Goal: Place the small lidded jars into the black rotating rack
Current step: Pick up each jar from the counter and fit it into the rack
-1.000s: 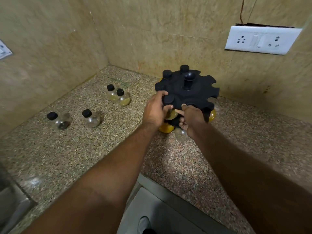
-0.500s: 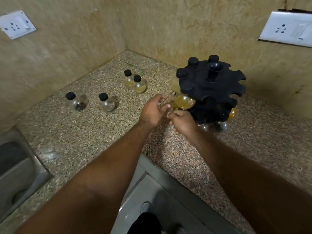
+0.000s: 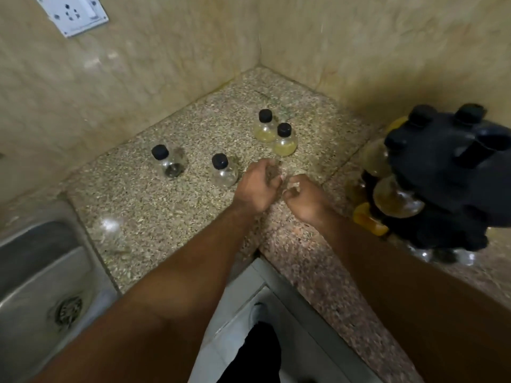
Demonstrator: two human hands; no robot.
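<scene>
The black rotating rack (image 3: 453, 172) stands at the right edge of the view, with several round jars hanging in its slots. Several loose jars with black lids stand on the counter: two yellowish ones (image 3: 265, 128) (image 3: 285, 140) near the corner, a clear one (image 3: 224, 170) and one with dark contents (image 3: 169, 163) further left. My left hand (image 3: 257, 186) hovers just right of the clear jar, fingers curled, holding nothing. My right hand (image 3: 302, 200) is beside it, loosely curled and empty, left of the rack.
A speckled granite counter (image 3: 154, 205) fills a tiled corner. A steel sink (image 3: 36, 283) lies at the lower left. A white socket plate (image 3: 73, 12) is on the left wall. The counter's front edge runs diagonally below my arms.
Both hands left the rack and moved left over the counter toward the loose jars. The view swung left, so the rack now sits at the right edge and the sink appears.
</scene>
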